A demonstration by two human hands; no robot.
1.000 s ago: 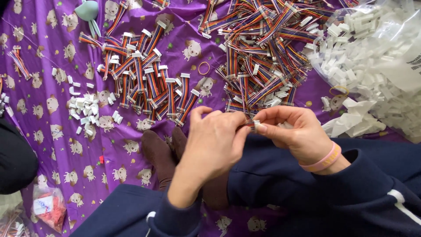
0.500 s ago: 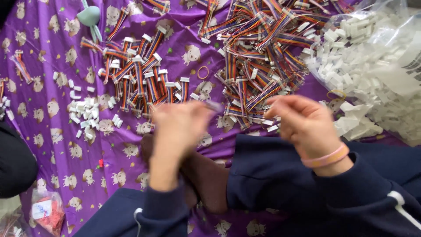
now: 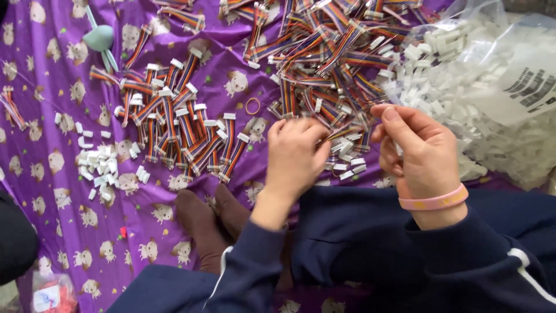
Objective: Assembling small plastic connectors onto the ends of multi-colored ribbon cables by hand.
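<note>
My left hand is curled, its fingertips pinching one end of a short multicoloured ribbon cable. That cable runs right to the thumb and forefinger of my right hand, which pinch its other end; a pink wristband circles that wrist. Both hands hover over the near edge of a big loose heap of ribbon cables. A few small white connectors lie just under the hands on the purple patterned cloth.
Cables fitted with white connectors lie in a group to the left, beside loose white connectors. At the right sits a clear bag of white connectors. A rubber band, a teal object, brown-socked feet and a small red-filled bag are around.
My hands were joined close to my lap; the left swung away and came back. Both are now farther forward and slightly apart, at the cable heap's edge.
</note>
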